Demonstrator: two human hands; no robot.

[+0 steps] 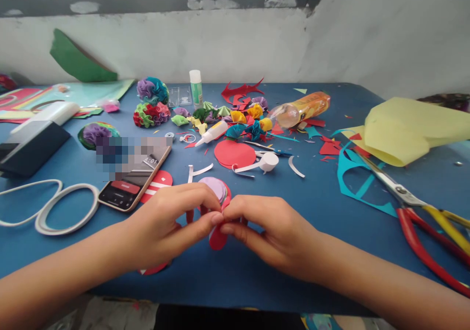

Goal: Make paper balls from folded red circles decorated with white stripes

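My left hand (pixel 179 217) and my right hand (pixel 266 224) meet at the middle front of the table. Both pinch a small red paper piece (pixel 218 239) between thumb and fingers. Its rounded lower end hangs below the fingertips, while the gripped part is largely covered. Right behind the hands lies a light purple paper circle (pixel 213 187) on top of red paper. A red paper piece with white strips (pixel 158 185) lies beyond my left hand, partly under a phone (pixel 137 176). Under my left wrist another red paper piece (pixel 156 270) peeks out.
Red-handled scissors (pixel 406 195) lie at the right near blue paper scraps (pixel 354 178). Red paper circles (pixel 235 153), a white tape roll (pixel 269 162), a glue bottle (pixel 212 133), a glue stick (pixel 196 89) and ruffled paper balls (pixel 152 91) are farther back. A white cable (pixel 68 229) curls at left.
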